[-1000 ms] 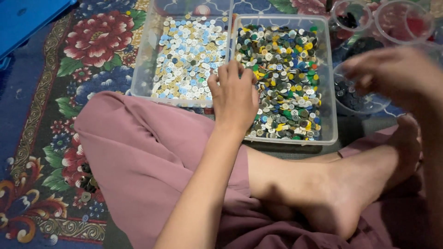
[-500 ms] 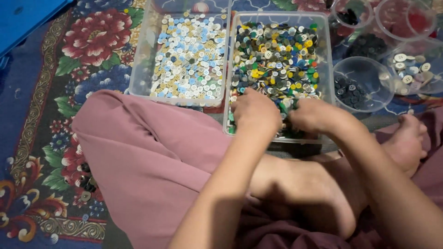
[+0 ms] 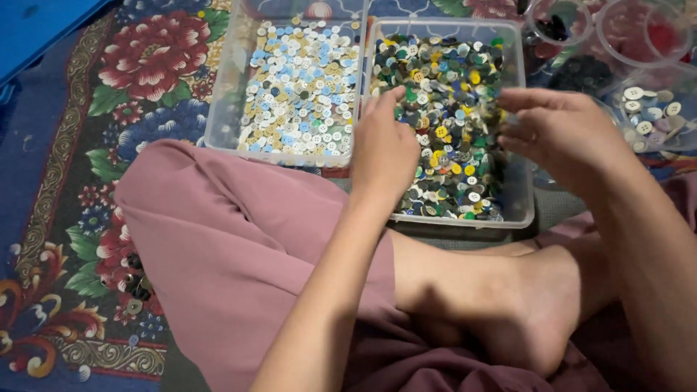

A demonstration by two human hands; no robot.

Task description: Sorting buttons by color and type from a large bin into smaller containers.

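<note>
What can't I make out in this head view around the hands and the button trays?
- Right hand: fingertips blurred; whether they pinch a button is unclear.
- Left hand: covers the buttons beneath it in the mixed-colour tray.
- Small clear cups: cut off by the top and right edges.
- Pale-button tray: far rim cut off at the top edge.

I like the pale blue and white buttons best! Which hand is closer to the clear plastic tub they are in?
Left. The left hand rests in the neighbouring clear tub of mixed dark buttons, right beside the clear plastic tub of pale buttons. The right hand is farther right.
</note>
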